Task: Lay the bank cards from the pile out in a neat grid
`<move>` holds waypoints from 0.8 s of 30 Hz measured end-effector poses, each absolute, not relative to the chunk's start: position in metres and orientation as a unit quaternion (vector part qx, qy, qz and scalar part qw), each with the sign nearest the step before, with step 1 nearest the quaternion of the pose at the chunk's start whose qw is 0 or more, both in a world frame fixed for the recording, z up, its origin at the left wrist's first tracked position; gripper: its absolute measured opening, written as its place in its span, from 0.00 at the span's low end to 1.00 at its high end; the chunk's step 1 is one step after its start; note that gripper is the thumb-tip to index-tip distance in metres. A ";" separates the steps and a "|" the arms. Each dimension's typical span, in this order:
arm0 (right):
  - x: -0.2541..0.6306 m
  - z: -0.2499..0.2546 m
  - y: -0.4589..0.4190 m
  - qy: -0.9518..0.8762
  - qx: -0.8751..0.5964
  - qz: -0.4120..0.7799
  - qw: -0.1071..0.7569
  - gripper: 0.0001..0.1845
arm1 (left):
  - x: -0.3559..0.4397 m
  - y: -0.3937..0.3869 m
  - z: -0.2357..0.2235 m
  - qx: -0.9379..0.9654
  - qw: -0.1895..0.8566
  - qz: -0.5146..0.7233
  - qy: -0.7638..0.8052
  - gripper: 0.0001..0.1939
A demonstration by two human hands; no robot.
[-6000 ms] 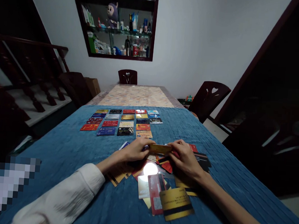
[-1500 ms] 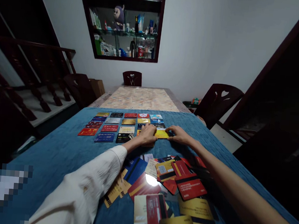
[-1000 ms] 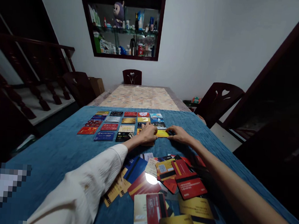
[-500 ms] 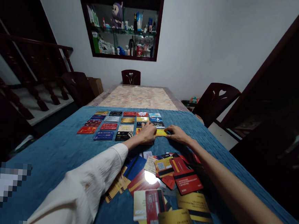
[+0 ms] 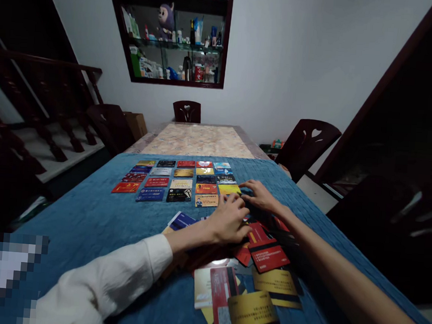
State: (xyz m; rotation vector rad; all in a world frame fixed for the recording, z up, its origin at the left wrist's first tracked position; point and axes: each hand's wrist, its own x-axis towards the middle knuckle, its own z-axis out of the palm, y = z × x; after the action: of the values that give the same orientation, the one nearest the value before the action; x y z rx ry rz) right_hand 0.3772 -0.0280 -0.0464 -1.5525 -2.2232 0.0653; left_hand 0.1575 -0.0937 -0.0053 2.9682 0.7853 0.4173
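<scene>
My left hand (image 5: 230,219) hangs over the heap of loose cards, thumb apart from its bent fingers, and I see no card in it. My right hand (image 5: 260,195) rests beside the right edge of a yellow card (image 5: 229,189), its thumb and forefinger apart. That card lies at the near end of the right-hand column of face-up cards. An orange-beige VIP card (image 5: 206,200) closes the column to its left. Under and around my left hand lie a red card (image 5: 268,256), a gold card (image 5: 255,316) and a blue card (image 5: 183,221), all overlapping others.
A blue cloth (image 5: 94,232) covers the near part of the table. Farther left in the card rows are a black card (image 5: 179,194) and a red card (image 5: 127,187). Dark wooden chairs (image 5: 307,144) stand around the table, and a shelf niche (image 5: 176,44) is in the wall.
Six seconds ago both hands held a gold card over the heap. The yellow card then joined the rows. My left hand has just moved back from there to the heap; my right stayed beside it.
</scene>
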 end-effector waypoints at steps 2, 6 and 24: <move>0.377 -0.046 -0.039 -0.803 -0.553 0.016 0.220 0.19 | 0.158 -0.111 -0.006 0.960 0.020 0.147 0.236 0.17; 0.376 -0.049 -0.060 -0.805 -0.542 0.011 0.241 0.17 | 0.159 -0.136 -0.007 0.967 0.006 0.144 0.208 0.25; 0.366 -0.053 -0.127 -0.817 -0.522 0.047 0.240 0.13 | 0.170 -0.162 -0.022 0.976 -0.048 0.095 0.191 0.23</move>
State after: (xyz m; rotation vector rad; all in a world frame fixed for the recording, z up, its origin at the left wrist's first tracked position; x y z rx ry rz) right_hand 0.3663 -0.1269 -0.0530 -1.4286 -2.2369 0.1296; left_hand 0.1698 -0.1620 -0.0217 3.1636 0.6191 0.3081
